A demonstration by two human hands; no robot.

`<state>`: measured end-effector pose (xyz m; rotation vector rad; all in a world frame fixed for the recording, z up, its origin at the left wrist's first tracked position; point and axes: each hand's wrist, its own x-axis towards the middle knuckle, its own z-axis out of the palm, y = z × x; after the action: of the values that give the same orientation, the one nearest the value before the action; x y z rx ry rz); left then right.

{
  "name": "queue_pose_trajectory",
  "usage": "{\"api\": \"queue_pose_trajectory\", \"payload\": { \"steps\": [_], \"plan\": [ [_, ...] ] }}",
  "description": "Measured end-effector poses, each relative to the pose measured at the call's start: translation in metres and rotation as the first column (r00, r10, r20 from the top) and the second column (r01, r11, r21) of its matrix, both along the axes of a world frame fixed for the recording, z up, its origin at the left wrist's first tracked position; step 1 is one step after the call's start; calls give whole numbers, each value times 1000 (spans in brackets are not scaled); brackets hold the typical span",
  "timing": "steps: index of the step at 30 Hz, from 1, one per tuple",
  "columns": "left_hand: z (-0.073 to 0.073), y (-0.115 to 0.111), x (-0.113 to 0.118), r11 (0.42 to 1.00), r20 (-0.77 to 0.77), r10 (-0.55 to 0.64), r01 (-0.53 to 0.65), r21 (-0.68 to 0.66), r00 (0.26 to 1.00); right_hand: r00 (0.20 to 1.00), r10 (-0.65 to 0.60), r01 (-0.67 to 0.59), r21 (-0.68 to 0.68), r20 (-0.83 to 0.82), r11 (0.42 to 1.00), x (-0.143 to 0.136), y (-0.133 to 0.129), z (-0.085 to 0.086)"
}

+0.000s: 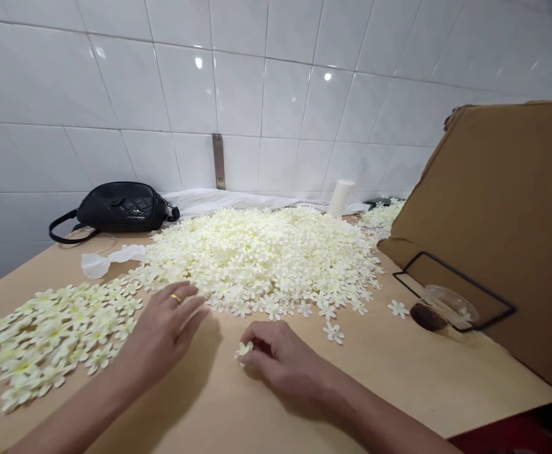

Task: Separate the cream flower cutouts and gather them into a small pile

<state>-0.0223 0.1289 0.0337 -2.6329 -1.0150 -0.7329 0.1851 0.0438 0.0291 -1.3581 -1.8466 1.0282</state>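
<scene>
Between the thumb and fingers of my right hand (280,359) is a small artificial flower (243,352), cream-white with rounded petals, held just over the table. My left hand (169,321), with a gold ring on one finger, is at the near left edge of a big heap of loose artificial flowers (266,252). Its fingers are stretched forward and nothing shows in them. Left of that hand, more flowers (62,334) lie spread in a flat layer. A few single flowers (334,332) lie at the right front of the heap.
A black bag (119,207) stands at the back left, near a crumpled white strip (112,258). Behind the heap is a white cylinder (340,198). To the right rises a cardboard panel (498,221), with a black wire frame (465,277) and a clear round container (450,302) before it.
</scene>
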Motion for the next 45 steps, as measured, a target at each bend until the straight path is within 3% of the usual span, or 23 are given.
{"api": "queue_pose_trajectory", "payload": {
  "steps": [3, 6, 9, 15, 21, 24, 27, 29, 31, 35, 40, 43, 45],
  "plan": [
    [-7, -18, 17, 989, 12, -108, 109, -98, 994, 993, 84, -86, 25, 80, 996, -7, 1, 2],
    [-9, -23, 21, 980, 24, -127, 129, -149, 992, 966, 100, -139, 154, 240, 978, -10, 4, 1],
    [-8, -28, 18, 976, 29, -70, 75, -202, 997, 954, 10, -89, 251, 301, 964, -10, 5, -6],
    [-14, -44, 8, 956, 22, -8, 14, -293, 1000, 968, -52, -18, 275, 246, 961, 1, 13, -16],
    [-34, -67, 24, 964, -22, -211, 205, -169, 977, 936, -212, 104, 355, 280, 929, 25, -7, -14],
    [-44, -69, 28, 965, -76, -238, 227, -127, 968, 813, -443, 239, 476, 377, 846, 43, -27, -21],
    [-45, -67, 27, 970, -79, -230, 222, -103, 970, 590, -635, 323, 575, 498, 752, 63, -44, -31],
    [-43, -65, 24, 970, -56, -231, 225, -91, 971, 485, -650, 350, 552, 585, 757, 73, -50, -37],
    [-41, -65, 21, 969, -43, -228, 222, -103, 973, 460, -628, 359, 515, 627, 778, 77, -49, -40],
    [-41, -73, 16, 971, -13, -217, 215, -102, 976, 592, -543, 278, 482, 595, 831, 65, -36, -35],
    [-36, -97, 10, 972, 53, -150, 157, -175, 987, 793, -481, 245, 528, 374, 813, 32, -35, -25],
    [-34, -107, 9, 964, 99, -97, 118, -239, 990, 919, -329, 195, 475, 217, 858, 12, -43, -27],
    [-35, -110, 10, 965, 98, -98, 119, -235, 990, 961, -229, 143, 435, 152, 889, -1, -48, -29]
  ]
}}
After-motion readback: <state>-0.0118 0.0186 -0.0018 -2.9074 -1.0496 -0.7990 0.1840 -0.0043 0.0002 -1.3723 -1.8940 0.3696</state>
